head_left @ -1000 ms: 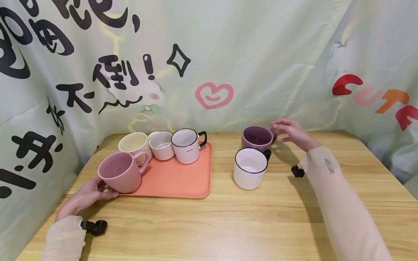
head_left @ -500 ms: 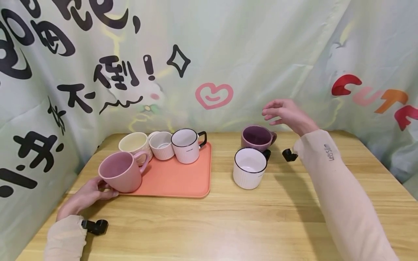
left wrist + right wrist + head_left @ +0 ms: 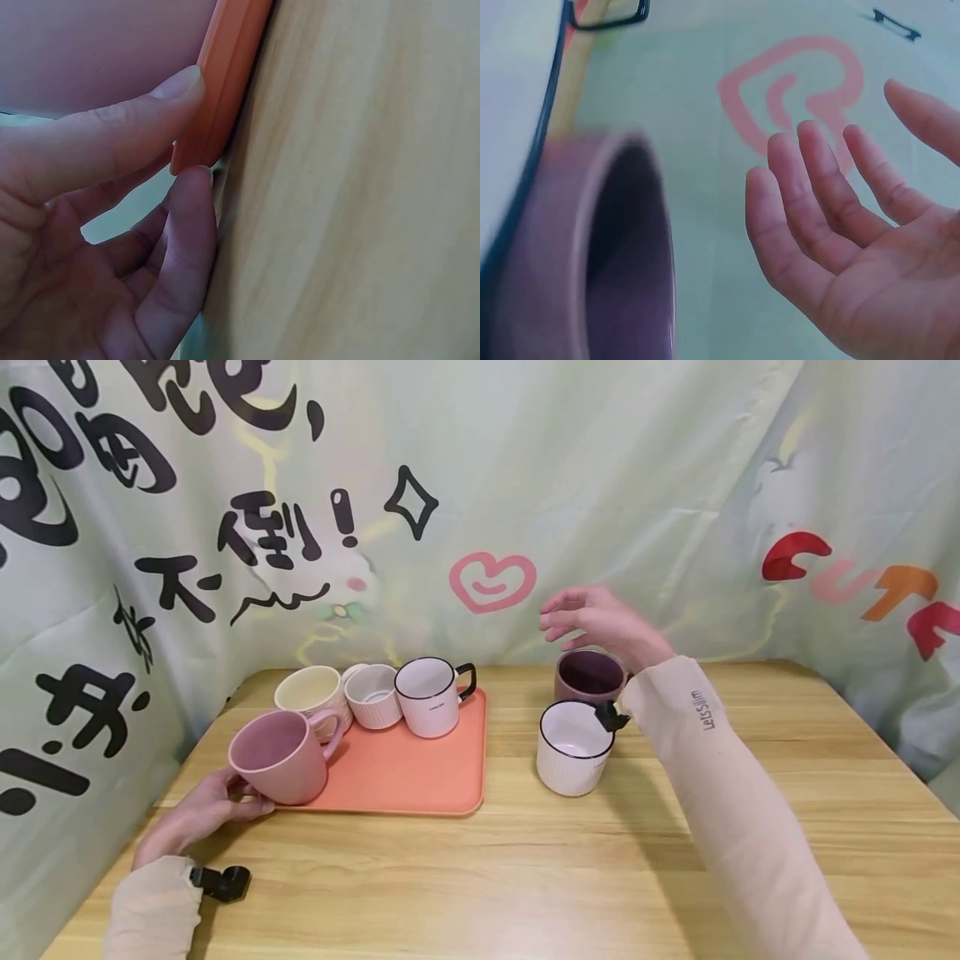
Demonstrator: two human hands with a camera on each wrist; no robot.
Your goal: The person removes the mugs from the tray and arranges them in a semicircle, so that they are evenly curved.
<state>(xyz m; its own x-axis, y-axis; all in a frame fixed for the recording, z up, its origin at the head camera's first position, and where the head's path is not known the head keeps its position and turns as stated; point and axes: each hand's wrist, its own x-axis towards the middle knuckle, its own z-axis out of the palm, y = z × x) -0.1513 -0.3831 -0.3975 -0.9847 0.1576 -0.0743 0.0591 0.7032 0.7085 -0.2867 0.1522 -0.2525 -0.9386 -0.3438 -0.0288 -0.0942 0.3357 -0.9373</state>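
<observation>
My left hand (image 3: 201, 812) holds the near left corner of the orange tray (image 3: 408, 777). In the left wrist view the thumb (image 3: 176, 86) lies on the tray's rim, with curled fingers against its outer side. A large pink mug (image 3: 279, 762) stands on the tray just beside that hand. My right hand (image 3: 603, 625) hangs in the air above the purple mug (image 3: 588, 675), fingers loosely bent and apart, holding nothing. In front of the purple mug stands a white mug (image 3: 572, 762) with a black rim, its handle hidden behind the black wrist camera.
Toward the tray's back stand a cream cup (image 3: 306, 687), a small white ribbed cup (image 3: 373, 700) and a white mug with black handle (image 3: 427, 703). A printed curtain (image 3: 645, 468) hangs behind the wooden table (image 3: 480, 885).
My right hand has left the purple mug's handle, risen, and moved left over that mug. The left hand stays at the tray's corner, and the mugs stand where they were.
</observation>
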